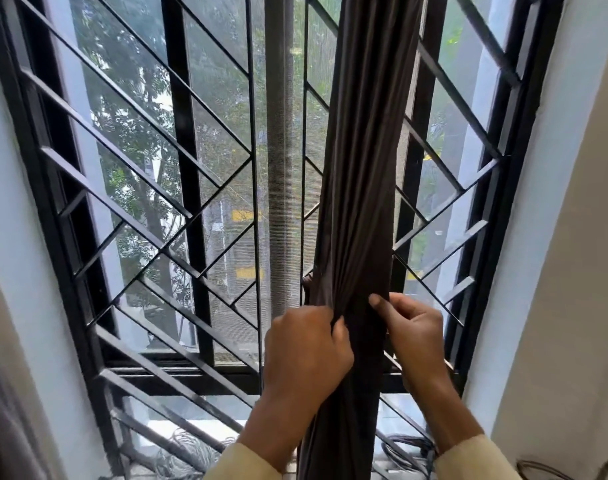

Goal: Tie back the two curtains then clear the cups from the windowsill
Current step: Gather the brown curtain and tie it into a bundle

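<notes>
A dark brown curtain [364, 168] hangs gathered into a narrow bundle right of the window's middle. My left hand [306, 348] grips the bundle's left side at waist height, fingers curled into the folds. My right hand [413, 327] pinches the fabric on the right side at the same height. A second curtain [4, 420], grey and blurred, shows at the lower left edge. No cups are in view, and the windowsill is hidden below the frame.
A black metal window grille [150, 216] with diagonal bars spans the window, with mesh screen and trees behind it. Coiled cables [184, 452] lie at the bottom behind the grille. White walls [572, 202] flank the window on both sides.
</notes>
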